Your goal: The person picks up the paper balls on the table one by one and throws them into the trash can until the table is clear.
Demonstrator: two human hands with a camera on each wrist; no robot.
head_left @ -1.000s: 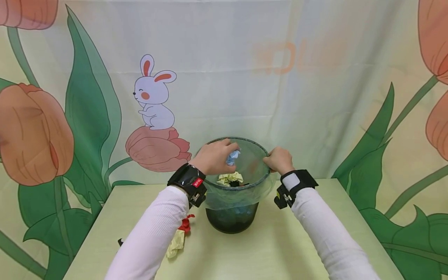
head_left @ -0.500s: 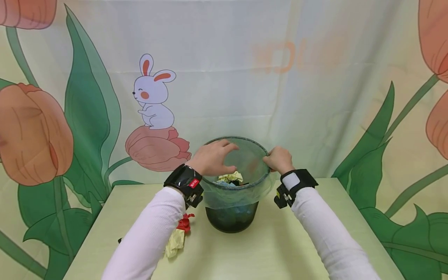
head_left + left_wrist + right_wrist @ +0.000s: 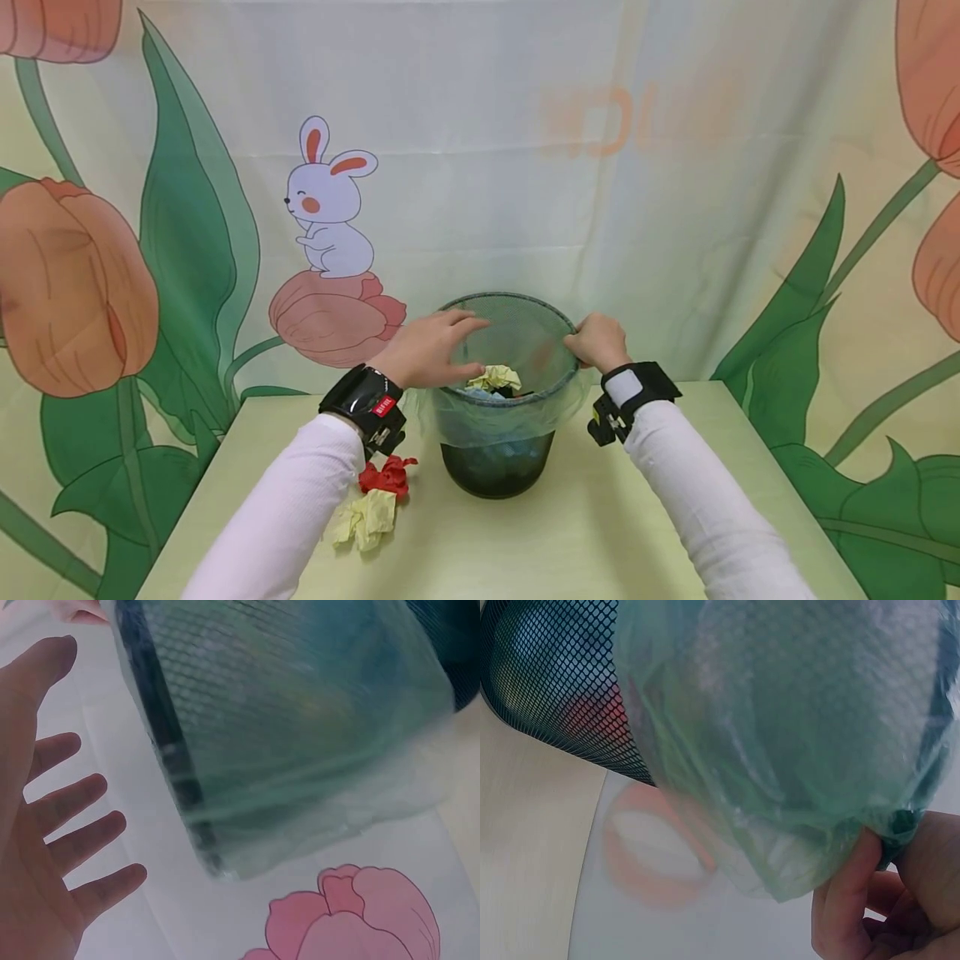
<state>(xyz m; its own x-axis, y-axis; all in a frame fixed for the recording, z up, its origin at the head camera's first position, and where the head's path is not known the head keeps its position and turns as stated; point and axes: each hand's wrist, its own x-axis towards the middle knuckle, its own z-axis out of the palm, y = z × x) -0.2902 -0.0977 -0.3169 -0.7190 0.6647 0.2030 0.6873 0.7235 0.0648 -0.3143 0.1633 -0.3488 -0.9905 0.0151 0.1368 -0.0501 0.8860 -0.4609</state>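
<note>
A black mesh wastebasket (image 3: 495, 479) stands on the table, lined with a thin green plastic bag (image 3: 517, 429) folded over its rim. My right hand (image 3: 600, 343) grips the rim and bag at the right side, fingers curled round the edge in the right wrist view. My left hand (image 3: 431, 348) hovers at the left of the rim with spread fingers, holding nothing; the left wrist view shows its fingers apart from the bag. Inside the basket lie a crumpled yellow paper ball (image 3: 495, 377) and a light blue one (image 3: 487, 393), with something dark beside them.
On the table (image 3: 600, 542) left of the basket lie a crumpled red paper (image 3: 386, 477) and a crumpled yellow paper (image 3: 369, 518), partly under the left forearm. A printed curtain (image 3: 480, 167) with a rabbit and tulips hangs right behind the table.
My left hand has let go of the light blue paper ball, which dropped into the basket, and has drawn back to the left. The right hand has stayed on the rim.
</note>
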